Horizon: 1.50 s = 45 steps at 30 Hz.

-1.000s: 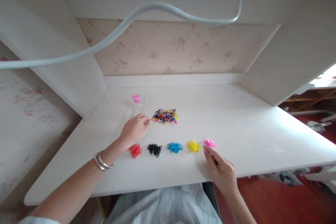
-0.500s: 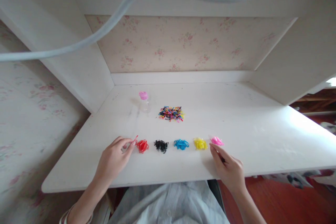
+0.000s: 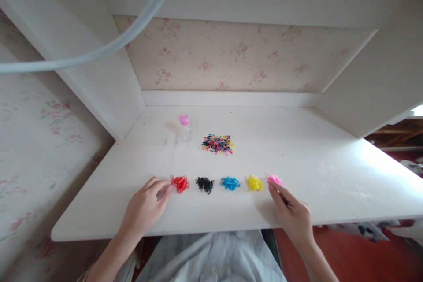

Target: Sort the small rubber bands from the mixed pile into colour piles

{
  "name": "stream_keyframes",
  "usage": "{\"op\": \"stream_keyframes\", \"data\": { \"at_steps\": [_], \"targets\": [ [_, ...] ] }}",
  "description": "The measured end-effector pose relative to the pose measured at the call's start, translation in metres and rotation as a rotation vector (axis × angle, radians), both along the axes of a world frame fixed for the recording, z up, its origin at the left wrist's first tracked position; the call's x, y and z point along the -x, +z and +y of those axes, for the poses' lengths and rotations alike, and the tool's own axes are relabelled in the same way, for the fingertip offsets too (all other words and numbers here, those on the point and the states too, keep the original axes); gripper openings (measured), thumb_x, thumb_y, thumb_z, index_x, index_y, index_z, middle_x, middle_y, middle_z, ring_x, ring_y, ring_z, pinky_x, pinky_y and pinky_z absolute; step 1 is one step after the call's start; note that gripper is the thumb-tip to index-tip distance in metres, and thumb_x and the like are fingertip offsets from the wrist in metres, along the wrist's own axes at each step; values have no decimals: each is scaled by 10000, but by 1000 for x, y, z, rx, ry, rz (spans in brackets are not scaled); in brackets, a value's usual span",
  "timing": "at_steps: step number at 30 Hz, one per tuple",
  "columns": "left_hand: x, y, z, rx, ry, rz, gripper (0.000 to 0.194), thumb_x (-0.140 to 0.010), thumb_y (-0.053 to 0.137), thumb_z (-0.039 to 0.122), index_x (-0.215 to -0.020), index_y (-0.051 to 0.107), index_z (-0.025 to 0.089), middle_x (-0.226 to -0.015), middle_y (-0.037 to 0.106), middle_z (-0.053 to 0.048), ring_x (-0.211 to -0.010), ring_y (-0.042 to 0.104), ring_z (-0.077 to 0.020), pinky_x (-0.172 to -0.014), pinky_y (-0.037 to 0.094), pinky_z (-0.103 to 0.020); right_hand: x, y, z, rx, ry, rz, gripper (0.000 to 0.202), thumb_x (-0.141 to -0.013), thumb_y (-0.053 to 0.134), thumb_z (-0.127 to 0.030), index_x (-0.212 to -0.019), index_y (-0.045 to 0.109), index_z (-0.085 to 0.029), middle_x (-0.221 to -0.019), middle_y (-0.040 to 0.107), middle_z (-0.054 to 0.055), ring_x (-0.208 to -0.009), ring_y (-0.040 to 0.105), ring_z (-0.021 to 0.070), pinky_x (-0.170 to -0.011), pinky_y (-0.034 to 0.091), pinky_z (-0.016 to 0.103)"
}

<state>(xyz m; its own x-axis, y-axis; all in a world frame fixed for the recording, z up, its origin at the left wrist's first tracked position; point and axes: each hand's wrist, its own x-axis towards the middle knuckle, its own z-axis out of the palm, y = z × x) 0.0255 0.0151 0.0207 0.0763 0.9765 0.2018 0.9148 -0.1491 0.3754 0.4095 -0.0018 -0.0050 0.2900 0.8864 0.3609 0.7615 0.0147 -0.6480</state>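
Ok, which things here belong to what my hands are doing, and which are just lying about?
Seemingly part of the job:
left hand, at the red bands
right hand, at the pink bands
black bands
blue bands
yellow bands
mixed pile

Probably just about:
pink-topped clear container, untouched
white cable

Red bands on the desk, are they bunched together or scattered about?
Bunched: the red bands lie in one clump by the left hand, apart from the black bands.
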Motion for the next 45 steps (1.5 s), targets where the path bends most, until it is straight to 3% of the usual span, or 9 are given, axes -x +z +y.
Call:
{"op": "stream_keyframes", "data": {
  "at_steps": [3,7,10,15,21,26,35,45],
  "targets": [
    [5,-1,3,-20,19,-5,258,-887,432,386,-960,637,247,-980,663,-10,-819,638,-142,-725,482,-219,11,24,8,11,77,-13,350,-849,520,-460,-959,725,-199,-753,722,15,-561,617,105,-548,457,163],
    [4,-1,9,-3,29,50,274,-896,406,349,-1043,629,284,-1043,653,4,-847,646,-139,-732,481,-218,36,65,36,111,263,-195,355,-881,447,-457,-956,724,-249,-585,658,-9,-509,575,102,-537,424,189],
    [1,0,12,19,-4,44,278,-899,397,330,-1048,631,311,-1045,649,26,-850,646,-123,-717,480,-208,52,81,68,271,311,-384,323,-881,425,-441,-952,715,-317,-698,695,-10,-617,619,128,-581,413,216],
    [-1,-2,14,37,-36,47,285,-909,382,305,-1051,629,308,-1050,641,31,-822,652,-118,-715,483,-211,62,72,113,507,281,-611,341,-876,404,-451,-1054,678,-353,-930,707,31,-794,645,202,-642,419,269],
    [2,-11,13,-8,7,21,266,-909,395,297,-1049,621,298,-1054,646,25,-833,649,-123,-722,481,-209,65,58,137,555,273,-682,360,-904,369,-370,-1103,664,-313,-989,689,75,-861,638,204,-686,420,268],
    [3,-12,12,-73,5,-61,251,-906,407,330,-1011,622,254,-1049,656,-6,-880,642,-141,-786,483,-221,65,54,143,551,302,-721,362,-922,342,-373,-1080,663,-316,-975,690,68,-851,637,208,-678,417,277],
    [3,-13,12,-59,7,-39,259,-911,392,326,-1018,620,265,-1050,656,-1,-837,648,-131,-741,487,-218,65,52,144,488,403,-735,356,-951,313,-390,-1078,629,-286,-1022,686,58,-906,623,205,-745,394,285],
    [4,-13,12,-67,5,-5,250,-908,407,334,-1042,611,276,-1069,648,12,-871,645,-136,-752,476,-217,39,56,143,433,342,-546,360,-939,318,-357,-1099,622,-249,-970,699,62,-851,628,181,-668,373,238]
  ]
}}
